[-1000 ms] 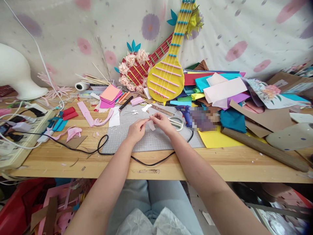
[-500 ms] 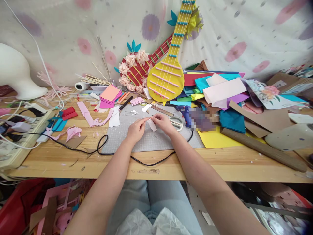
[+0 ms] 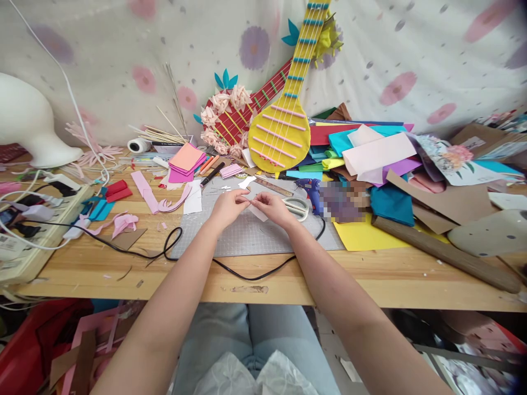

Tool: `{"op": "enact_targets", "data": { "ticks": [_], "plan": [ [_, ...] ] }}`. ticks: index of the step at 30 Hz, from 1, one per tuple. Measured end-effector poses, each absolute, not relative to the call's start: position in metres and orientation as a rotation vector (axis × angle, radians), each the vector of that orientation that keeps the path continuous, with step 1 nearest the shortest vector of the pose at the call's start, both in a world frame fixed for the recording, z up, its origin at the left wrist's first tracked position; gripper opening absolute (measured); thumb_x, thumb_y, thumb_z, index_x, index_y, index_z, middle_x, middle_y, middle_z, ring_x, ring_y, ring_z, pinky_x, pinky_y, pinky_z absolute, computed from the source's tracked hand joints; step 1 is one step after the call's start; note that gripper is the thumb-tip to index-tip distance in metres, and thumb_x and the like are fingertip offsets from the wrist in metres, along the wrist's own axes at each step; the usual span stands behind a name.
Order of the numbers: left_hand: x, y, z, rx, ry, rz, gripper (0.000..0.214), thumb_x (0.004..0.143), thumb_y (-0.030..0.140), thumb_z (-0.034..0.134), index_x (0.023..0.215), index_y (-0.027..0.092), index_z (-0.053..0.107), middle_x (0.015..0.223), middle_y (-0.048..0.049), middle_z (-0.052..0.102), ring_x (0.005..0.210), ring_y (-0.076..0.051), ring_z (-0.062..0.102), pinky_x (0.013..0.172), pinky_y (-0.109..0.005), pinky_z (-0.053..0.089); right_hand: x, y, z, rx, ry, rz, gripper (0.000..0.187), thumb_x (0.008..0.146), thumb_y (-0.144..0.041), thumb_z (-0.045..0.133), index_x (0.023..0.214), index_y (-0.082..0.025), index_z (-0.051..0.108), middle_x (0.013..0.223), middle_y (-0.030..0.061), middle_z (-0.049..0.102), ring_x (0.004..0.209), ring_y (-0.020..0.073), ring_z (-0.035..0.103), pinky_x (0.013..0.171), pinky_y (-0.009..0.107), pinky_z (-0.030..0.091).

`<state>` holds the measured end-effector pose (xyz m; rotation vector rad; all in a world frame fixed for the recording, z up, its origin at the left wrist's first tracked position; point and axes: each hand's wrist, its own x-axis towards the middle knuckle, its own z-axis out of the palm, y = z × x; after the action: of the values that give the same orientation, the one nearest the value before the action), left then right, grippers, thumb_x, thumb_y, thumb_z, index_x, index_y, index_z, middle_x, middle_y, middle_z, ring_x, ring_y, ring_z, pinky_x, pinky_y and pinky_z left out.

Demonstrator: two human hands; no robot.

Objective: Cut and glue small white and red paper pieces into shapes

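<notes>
Over the grey cutting mat, my left hand and my right hand meet fingertip to fingertip. Between them is a small strip of white paper, its free end pointing down toward me. The fingers of both hands are pinched closed at its upper end, which they partly hide. Just right of my right hand lie white-handled scissors and a blue glue gun. Beyond the hands, small white scraps and a ruler rest on the mat.
A yellow paper lute and a red one with pink flowers lean at the back. Coloured paper is heaped to the right. At left sits a power strip; a black cord crosses the table's front.
My left hand has turned and lifted slightly, its fingers now arched over the strip. The paper strip has tilted and shifted a little to the right. My right hand has hardly moved.
</notes>
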<state>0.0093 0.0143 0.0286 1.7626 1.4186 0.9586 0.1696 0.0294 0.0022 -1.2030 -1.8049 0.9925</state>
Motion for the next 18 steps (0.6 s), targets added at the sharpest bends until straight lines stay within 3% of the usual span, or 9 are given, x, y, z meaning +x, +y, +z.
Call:
{"op": "enact_targets", "data": {
  "ticks": [7,18],
  "plan": [
    [0.010,0.019,0.040,1.881,1.494,0.856,0.035,0.064,0.022,0.062,0.098,0.019,0.063,0.068,-0.0015,0.068,0.065,-0.016,0.060,0.062,-0.026,0.042,0.168,0.028,0.008,-1.235,-1.817,0.966,0.028,0.073,-0.045,0.052,0.071,-0.017,0.055,0.063,-0.0010,0.051,0.059,0.0108,0.042,0.055,0.024,0.030],
    [0.020,0.009,0.038,1.753,1.616,1.034,0.035,0.060,0.015,0.063,0.090,0.022,0.046,0.067,0.0025,0.063,0.064,-0.014,0.059,0.064,-0.026,0.042,0.166,0.025,0.011,-1.154,-1.724,1.066,0.020,0.067,-0.036,0.056,0.072,-0.017,0.053,0.066,-0.0013,0.054,0.060,0.0105,0.045,0.058,0.025,0.035]
  ]
}}
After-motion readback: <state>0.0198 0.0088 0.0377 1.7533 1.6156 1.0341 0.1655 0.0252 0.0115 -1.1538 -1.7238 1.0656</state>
